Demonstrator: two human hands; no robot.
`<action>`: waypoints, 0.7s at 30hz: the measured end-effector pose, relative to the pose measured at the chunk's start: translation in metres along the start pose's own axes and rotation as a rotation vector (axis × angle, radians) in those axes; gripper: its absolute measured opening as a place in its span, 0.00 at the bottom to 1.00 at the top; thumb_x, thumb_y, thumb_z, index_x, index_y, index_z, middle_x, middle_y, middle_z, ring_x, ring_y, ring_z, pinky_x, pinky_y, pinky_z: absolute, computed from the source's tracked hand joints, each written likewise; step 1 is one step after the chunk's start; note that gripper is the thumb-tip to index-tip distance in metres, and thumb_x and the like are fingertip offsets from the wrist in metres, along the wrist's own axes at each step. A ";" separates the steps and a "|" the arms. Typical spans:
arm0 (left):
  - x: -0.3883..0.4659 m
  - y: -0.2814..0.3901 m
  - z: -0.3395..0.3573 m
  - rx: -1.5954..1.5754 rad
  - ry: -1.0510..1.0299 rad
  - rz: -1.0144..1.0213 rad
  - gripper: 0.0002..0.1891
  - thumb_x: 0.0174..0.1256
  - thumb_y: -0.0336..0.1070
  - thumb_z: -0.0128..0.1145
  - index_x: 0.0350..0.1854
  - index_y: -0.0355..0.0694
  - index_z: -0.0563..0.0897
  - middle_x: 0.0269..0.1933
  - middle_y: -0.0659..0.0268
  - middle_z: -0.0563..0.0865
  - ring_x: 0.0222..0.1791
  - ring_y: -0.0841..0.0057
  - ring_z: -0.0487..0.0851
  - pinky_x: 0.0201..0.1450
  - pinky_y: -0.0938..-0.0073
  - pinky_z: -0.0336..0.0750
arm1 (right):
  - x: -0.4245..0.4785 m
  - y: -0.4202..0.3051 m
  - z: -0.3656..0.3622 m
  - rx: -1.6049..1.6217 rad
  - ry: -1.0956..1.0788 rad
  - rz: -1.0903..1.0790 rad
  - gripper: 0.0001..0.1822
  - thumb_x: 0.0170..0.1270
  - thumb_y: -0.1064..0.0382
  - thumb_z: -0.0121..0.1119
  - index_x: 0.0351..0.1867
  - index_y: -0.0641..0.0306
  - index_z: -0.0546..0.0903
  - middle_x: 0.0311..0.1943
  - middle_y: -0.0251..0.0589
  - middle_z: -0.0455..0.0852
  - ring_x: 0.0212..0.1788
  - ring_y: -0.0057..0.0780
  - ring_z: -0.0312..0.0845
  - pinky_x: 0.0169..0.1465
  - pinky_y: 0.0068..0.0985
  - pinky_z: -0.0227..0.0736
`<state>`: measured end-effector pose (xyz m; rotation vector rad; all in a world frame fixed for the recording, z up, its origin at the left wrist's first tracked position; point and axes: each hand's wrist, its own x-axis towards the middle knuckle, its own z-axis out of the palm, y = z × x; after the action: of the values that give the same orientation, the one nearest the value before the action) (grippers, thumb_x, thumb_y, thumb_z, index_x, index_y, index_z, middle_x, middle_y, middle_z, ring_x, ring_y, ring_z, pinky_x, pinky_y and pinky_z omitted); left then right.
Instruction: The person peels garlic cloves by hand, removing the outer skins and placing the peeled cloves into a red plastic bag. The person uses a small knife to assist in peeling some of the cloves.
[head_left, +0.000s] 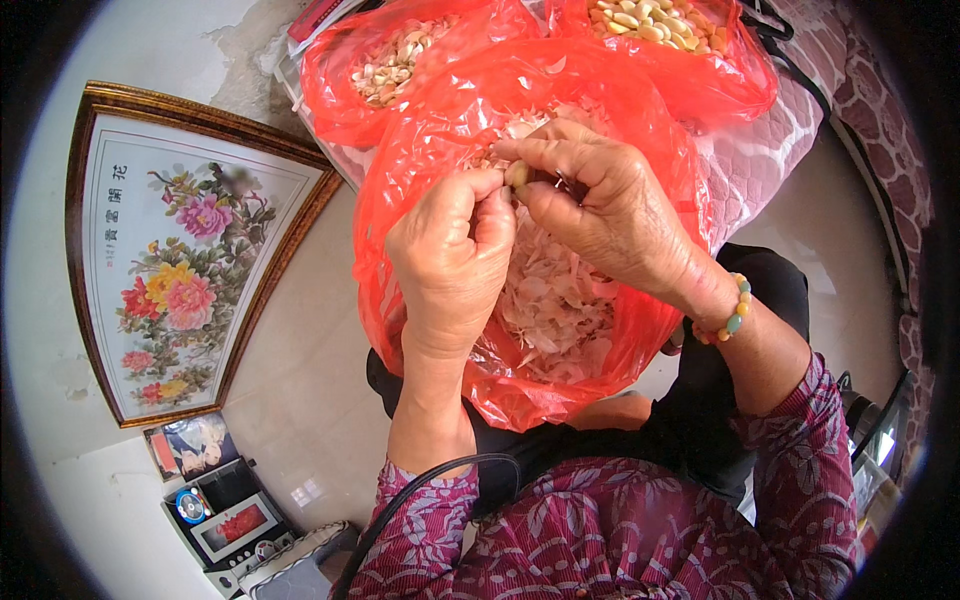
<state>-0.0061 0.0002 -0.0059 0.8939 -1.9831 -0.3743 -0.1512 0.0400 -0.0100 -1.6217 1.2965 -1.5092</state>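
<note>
A garlic clove is pinched between the fingertips of my two hands. My left hand has its thumb and forefinger at the clove's near left side, the other fingers curled in. From the right, my right hand grips the same clove between thumb and fingers. Something small and shiny shows within the right hand's fingers; what it is cannot be made out. Below both hands, a large red plastic bag gapes, with a heap of papery garlic skins inside.
Behind it, one red bag holds unpeeled garlic cloves and another peeled cloves. They rest on a pink patterned quilted cover. A framed flower picture leans at left. A black cable crosses near my left sleeve.
</note>
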 end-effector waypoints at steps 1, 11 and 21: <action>0.000 0.000 0.000 -0.005 -0.007 -0.003 0.06 0.51 0.19 0.61 0.30 0.35 0.79 0.26 0.58 0.83 0.24 0.67 0.83 0.28 0.74 0.76 | 0.000 0.001 -0.001 0.002 0.003 -0.008 0.13 0.55 0.72 0.56 0.43 0.73 0.81 0.28 0.48 0.79 0.32 0.37 0.77 0.38 0.27 0.71; -0.001 -0.001 -0.001 -0.058 -0.019 -0.032 0.06 0.51 0.18 0.59 0.28 0.35 0.78 0.24 0.59 0.81 0.22 0.71 0.82 0.26 0.76 0.74 | 0.000 -0.001 -0.002 -0.044 -0.026 -0.037 0.15 0.55 0.72 0.55 0.45 0.74 0.79 0.29 0.50 0.79 0.33 0.38 0.77 0.40 0.28 0.71; -0.001 0.005 -0.004 -0.341 -0.014 -0.259 0.05 0.54 0.19 0.59 0.31 0.33 0.80 0.24 0.65 0.82 0.23 0.85 0.80 0.26 0.82 0.74 | 0.000 -0.004 -0.004 0.404 -0.048 0.315 0.16 0.63 0.66 0.53 0.49 0.73 0.79 0.29 0.32 0.82 0.29 0.14 0.73 0.31 0.16 0.69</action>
<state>-0.0048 0.0051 -0.0016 0.9263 -1.7471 -0.8408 -0.1539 0.0424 -0.0056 -1.1330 1.0748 -1.4142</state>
